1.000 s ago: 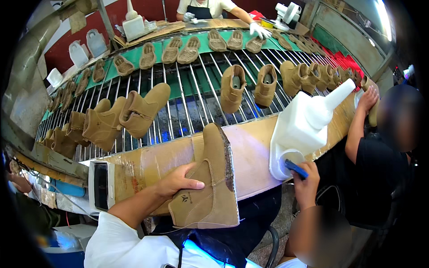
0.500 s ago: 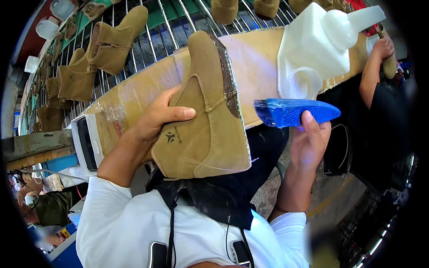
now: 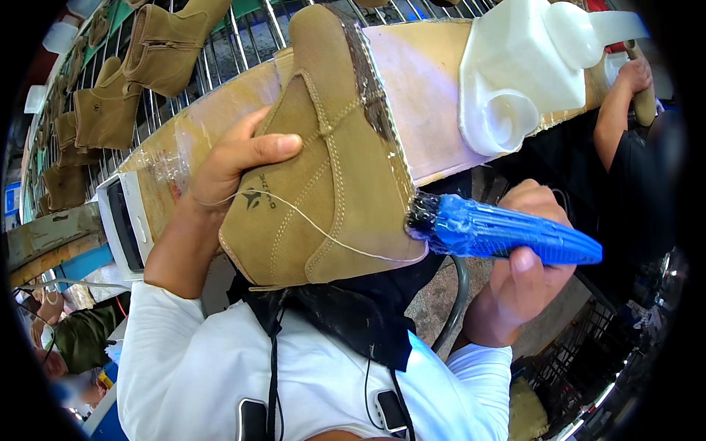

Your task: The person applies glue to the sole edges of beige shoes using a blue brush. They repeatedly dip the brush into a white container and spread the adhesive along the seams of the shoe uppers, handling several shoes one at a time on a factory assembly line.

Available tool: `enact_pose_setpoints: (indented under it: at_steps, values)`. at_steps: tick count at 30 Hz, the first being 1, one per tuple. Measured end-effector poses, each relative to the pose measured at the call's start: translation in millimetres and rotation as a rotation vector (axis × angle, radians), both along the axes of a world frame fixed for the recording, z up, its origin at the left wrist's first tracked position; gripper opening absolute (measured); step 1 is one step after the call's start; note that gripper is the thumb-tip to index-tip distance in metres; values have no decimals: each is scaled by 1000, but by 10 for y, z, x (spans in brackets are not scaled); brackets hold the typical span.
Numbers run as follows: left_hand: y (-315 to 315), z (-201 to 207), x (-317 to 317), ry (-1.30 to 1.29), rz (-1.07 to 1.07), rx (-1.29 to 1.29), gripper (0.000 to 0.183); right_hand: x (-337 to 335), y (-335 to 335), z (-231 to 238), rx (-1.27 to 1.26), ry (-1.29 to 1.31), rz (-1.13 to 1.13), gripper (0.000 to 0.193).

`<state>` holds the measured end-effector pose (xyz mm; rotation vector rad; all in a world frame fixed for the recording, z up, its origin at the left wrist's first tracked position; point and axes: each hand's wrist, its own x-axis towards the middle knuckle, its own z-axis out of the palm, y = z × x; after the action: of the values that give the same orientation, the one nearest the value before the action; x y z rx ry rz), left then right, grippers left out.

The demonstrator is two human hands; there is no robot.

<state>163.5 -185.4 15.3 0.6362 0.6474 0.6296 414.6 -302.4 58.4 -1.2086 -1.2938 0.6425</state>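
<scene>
My left hand point(image 3: 239, 154) grips a tan suede boot point(image 3: 368, 198) by its upper, thumb pressed on the side facing me. The boot lies tilted, toe pointing away, its sole edge turned to the right. Wet, dark, shiny coating shows along that edge near the toe. A pale loose thread point(image 3: 323, 229) hangs in a curve across the boot's side. My right hand point(image 3: 526, 283) holds a blue brush point(image 3: 507, 231) by its handle. Its dark, wet bristles touch the boot's edge at the heel end.
Cardboard point(image 3: 423, 81) covers the bench ahead, with a white plastic container point(image 3: 515, 62) standing on it at right. More tan boots point(image 3: 107, 117) rest on a metal bar rack point(image 3: 239, 44) at far left. Another person's arm point(image 3: 614, 99) is at far right.
The brush has come down and its bristles now meet the heel end of the boot's edge. The boot has shifted slightly left, and the thread now lies across its side.
</scene>
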Motion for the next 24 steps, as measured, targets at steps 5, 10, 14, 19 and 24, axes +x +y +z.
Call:
enact_pose_setpoints:
  at_steps: [5,10,14,19,24]
  values:
    - [-28,95,1,-56,77,-111,49,33,-41,58,110,-104,-11,39]
    - [-102,195,9,-106,160,-298,43,43,17,167,268,-328,-10,36]
    - [-162,313,52,-37,217,-366,45,61,132,392,367,-514,39,26]
    - [-214,395,12,-136,223,-422,47,130,263,548,441,-673,182,27]
    - [-229,327,-56,-239,110,-455,47,103,344,635,453,-667,176,22]
